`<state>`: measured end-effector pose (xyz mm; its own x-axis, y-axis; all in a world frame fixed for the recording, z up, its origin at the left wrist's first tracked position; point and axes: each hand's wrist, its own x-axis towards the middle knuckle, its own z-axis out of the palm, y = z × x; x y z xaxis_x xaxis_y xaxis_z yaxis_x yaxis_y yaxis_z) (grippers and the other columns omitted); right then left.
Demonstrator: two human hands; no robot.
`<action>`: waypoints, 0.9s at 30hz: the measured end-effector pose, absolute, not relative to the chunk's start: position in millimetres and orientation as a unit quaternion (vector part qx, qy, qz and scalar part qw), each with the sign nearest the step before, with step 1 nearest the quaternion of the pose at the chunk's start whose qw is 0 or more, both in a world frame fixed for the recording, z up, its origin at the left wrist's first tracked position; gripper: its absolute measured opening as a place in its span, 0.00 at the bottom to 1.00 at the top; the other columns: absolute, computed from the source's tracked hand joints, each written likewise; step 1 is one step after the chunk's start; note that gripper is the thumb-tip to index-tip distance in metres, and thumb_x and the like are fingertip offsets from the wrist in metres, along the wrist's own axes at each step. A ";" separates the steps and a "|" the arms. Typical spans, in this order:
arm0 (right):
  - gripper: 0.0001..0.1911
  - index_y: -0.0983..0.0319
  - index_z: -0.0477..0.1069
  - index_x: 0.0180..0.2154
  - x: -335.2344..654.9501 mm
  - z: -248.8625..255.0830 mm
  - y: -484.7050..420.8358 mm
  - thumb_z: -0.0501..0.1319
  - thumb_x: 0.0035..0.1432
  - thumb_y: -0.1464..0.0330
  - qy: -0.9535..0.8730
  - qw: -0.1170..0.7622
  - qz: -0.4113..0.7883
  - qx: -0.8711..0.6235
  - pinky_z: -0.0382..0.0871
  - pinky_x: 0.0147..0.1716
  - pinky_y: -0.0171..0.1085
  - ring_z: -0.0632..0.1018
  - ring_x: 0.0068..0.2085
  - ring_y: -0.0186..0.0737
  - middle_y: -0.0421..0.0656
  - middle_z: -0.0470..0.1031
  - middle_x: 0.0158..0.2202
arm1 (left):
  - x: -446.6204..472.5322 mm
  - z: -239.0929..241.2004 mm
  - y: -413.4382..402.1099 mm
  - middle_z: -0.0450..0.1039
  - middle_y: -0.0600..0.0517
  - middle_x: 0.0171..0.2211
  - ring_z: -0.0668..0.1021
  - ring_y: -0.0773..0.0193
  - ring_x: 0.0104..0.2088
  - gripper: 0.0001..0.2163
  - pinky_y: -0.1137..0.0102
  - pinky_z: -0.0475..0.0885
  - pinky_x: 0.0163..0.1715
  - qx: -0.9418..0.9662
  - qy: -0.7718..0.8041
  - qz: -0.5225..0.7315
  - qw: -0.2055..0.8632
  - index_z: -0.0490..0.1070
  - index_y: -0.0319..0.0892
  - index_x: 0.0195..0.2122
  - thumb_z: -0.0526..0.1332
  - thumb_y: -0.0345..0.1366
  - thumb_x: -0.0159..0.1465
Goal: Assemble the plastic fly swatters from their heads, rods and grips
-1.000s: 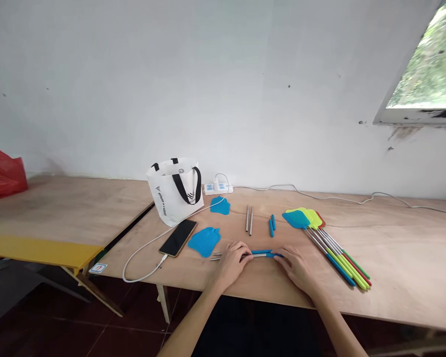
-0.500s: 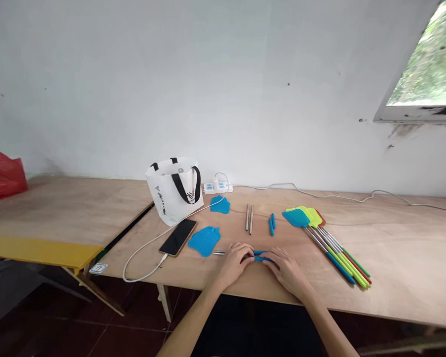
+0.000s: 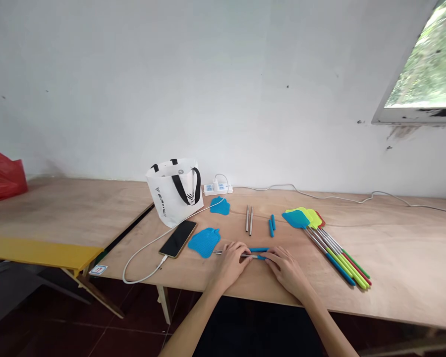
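Observation:
My left hand [image 3: 231,263] and my right hand [image 3: 285,268] rest side by side on the plywood table [image 3: 394,267], near its front edge. The left fingers pinch a thin metal rod [image 3: 218,252] that sticks out to the left. The right fingers close on a blue handle sleeve [image 3: 260,257] at the rod's other end. A second blue sleeve [image 3: 259,249] lies just behind them. A blue swatter head [image 3: 204,241] lies left of my left hand.
Behind my hands lie two metal rods [image 3: 249,219], two blue sleeves [image 3: 271,224] and another blue swatter head [image 3: 220,206]. Several finished swatters [image 3: 330,243] fan out at the right. A phone [image 3: 178,238] on a cable, a white tote bag [image 3: 176,190] and a power strip [image 3: 217,188] stand left. A red bag [image 3: 2,174] sits far left.
My right hand has slid left toward my left hand, bringing the blue sleeve along the rod. Less of the rod shows between my hands. The left hand stayed put.

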<state>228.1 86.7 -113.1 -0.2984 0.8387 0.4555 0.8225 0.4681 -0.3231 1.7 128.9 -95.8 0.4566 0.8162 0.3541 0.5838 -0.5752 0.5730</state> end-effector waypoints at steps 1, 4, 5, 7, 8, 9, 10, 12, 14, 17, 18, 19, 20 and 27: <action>0.19 0.49 0.76 0.54 227.5 -112.1 85.9 0.51 0.71 0.69 -0.810 0.290 0.015 -0.509 0.73 0.47 0.46 0.77 0.46 0.45 0.43 0.78 0.45 | 1.8 -95.5 128.6 0.78 0.52 0.45 0.77 0.57 0.49 0.04 0.60 0.65 0.53 0.835 0.416 0.307 0.189 0.77 0.47 0.39 0.63 0.37 0.70; 0.22 0.46 0.73 0.57 226.2 -111.2 84.4 0.49 0.71 0.71 -0.816 0.284 0.010 -0.503 0.73 0.49 0.47 0.77 0.48 0.46 0.44 0.77 0.48 | 2.1 -93.6 127.5 0.79 0.52 0.46 0.77 0.55 0.50 0.05 0.59 0.66 0.54 0.836 0.414 0.306 0.190 0.78 0.47 0.41 0.63 0.38 0.69; 0.22 0.46 0.73 0.58 226.1 -111.9 84.4 0.49 0.71 0.70 -0.812 0.285 0.002 -0.509 0.73 0.50 0.48 0.77 0.48 0.46 0.44 0.76 0.49 | 2.3 -92.9 127.3 0.79 0.52 0.47 0.77 0.55 0.50 0.05 0.59 0.66 0.54 0.834 0.417 0.307 0.191 0.78 0.47 0.41 0.63 0.37 0.69; 0.20 0.48 0.73 0.57 226.6 -114.4 85.1 0.51 0.71 0.68 -0.793 0.297 -0.022 -0.532 0.72 0.51 0.50 0.76 0.50 0.48 0.46 0.75 0.50 | 2.6 -91.6 127.1 0.79 0.52 0.46 0.78 0.55 0.50 0.05 0.58 0.66 0.54 0.833 0.416 0.310 0.192 0.78 0.47 0.41 0.63 0.35 0.68; 0.17 0.49 0.74 0.55 227.2 -115.9 85.9 0.52 0.71 0.66 -0.780 0.305 -0.032 -0.545 0.72 0.51 0.51 0.76 0.50 0.49 0.46 0.75 0.50 | 2.8 -91.2 127.0 0.80 0.51 0.46 0.78 0.55 0.50 0.06 0.58 0.66 0.55 0.835 0.412 0.311 0.193 0.78 0.47 0.41 0.62 0.33 0.68; 0.15 0.51 0.75 0.52 228.0 -117.3 86.7 0.53 0.71 0.64 -0.770 0.314 -0.038 -0.555 0.72 0.51 0.52 0.76 0.51 0.50 0.47 0.75 0.50 | 3.0 -90.9 126.9 0.80 0.51 0.47 0.78 0.55 0.50 0.08 0.59 0.66 0.55 0.838 0.405 0.311 0.193 0.78 0.47 0.42 0.61 0.30 0.67; 0.13 0.52 0.75 0.49 228.8 -118.5 87.4 0.54 0.70 0.63 -0.762 0.320 -0.040 -0.561 0.72 0.51 0.51 0.76 0.50 0.50 0.47 0.74 0.49 | 3.1 -90.9 126.8 0.80 0.51 0.47 0.78 0.56 0.50 0.10 0.59 0.66 0.56 0.842 0.397 0.310 0.194 0.78 0.47 0.43 0.59 0.28 0.66; 0.12 0.53 0.75 0.45 230.1 -119.9 88.5 0.54 0.71 0.61 -0.760 0.324 -0.034 -0.563 0.72 0.51 0.51 0.76 0.50 0.50 0.47 0.74 0.48 | 3.0 -91.5 126.6 0.79 0.52 0.49 0.77 0.57 0.52 0.15 0.59 0.65 0.57 0.848 0.384 0.307 0.196 0.78 0.47 0.45 0.57 0.24 0.64; 0.11 0.53 0.75 0.44 230.6 -119.8 88.6 0.54 0.71 0.62 -0.765 0.318 -0.031 -0.559 0.71 0.52 0.50 0.76 0.52 0.49 0.46 0.74 0.50 | 2.6 -92.9 126.6 0.79 0.52 0.50 0.77 0.57 0.53 0.20 0.58 0.64 0.59 0.851 0.376 0.307 0.200 0.76 0.48 0.48 0.55 0.21 0.61; 0.11 0.53 0.74 0.46 229.9 -118.3 87.4 0.53 0.71 0.65 -0.774 0.308 -0.031 -0.553 0.70 0.53 0.50 0.75 0.53 0.49 0.46 0.73 0.53 | 1.6 -95.4 127.1 0.78 0.53 0.53 0.75 0.59 0.56 0.27 0.58 0.61 0.62 0.850 0.373 0.309 0.209 0.73 0.49 0.52 0.52 0.17 0.57; 0.12 0.53 0.74 0.47 229.5 -117.9 86.9 0.52 0.71 0.66 -0.775 0.306 -0.031 -0.551 0.70 0.53 0.50 0.75 0.53 0.49 0.46 0.73 0.53 | 1.3 -96.2 127.4 0.77 0.53 0.53 0.74 0.59 0.57 0.28 0.58 0.60 0.63 0.849 0.372 0.310 0.211 0.72 0.49 0.53 0.51 0.16 0.56; 0.13 0.53 0.74 0.48 229.1 -117.4 86.5 0.52 0.70 0.67 -0.776 0.306 -0.030 -0.551 0.70 0.53 0.50 0.75 0.53 0.48 0.46 0.73 0.54 | 1.2 -96.8 127.7 0.77 0.53 0.53 0.74 0.59 0.57 0.29 0.58 0.60 0.63 0.849 0.372 0.311 0.211 0.72 0.49 0.52 0.51 0.16 0.55; 0.13 0.53 0.73 0.49 228.8 -117.1 86.2 0.52 0.70 0.68 -0.777 0.305 -0.028 -0.551 0.71 0.53 0.50 0.75 0.54 0.48 0.46 0.73 0.54 | 1.1 -97.2 128.2 0.77 0.53 0.53 0.74 0.59 0.57 0.29 0.58 0.60 0.63 0.848 0.371 0.314 0.211 0.72 0.48 0.51 0.50 0.15 0.54; 0.19 0.51 0.72 0.54 227.7 -118.3 86.9 0.49 0.69 0.70 -0.778 0.300 -0.027 -0.551 0.70 0.54 0.50 0.77 0.52 0.46 0.44 0.76 0.52 | 1.6 -101.3 131.7 0.75 0.51 0.49 0.74 0.58 0.53 0.24 0.61 0.67 0.56 0.834 0.379 0.353 0.190 0.73 0.46 0.43 0.49 0.14 0.54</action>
<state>227.7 86.9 -118.3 -0.2117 0.8412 0.4977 0.8741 0.3907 -0.2886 1.6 131.7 -101.3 0.4631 0.7667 0.4447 0.4985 -0.6402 0.5845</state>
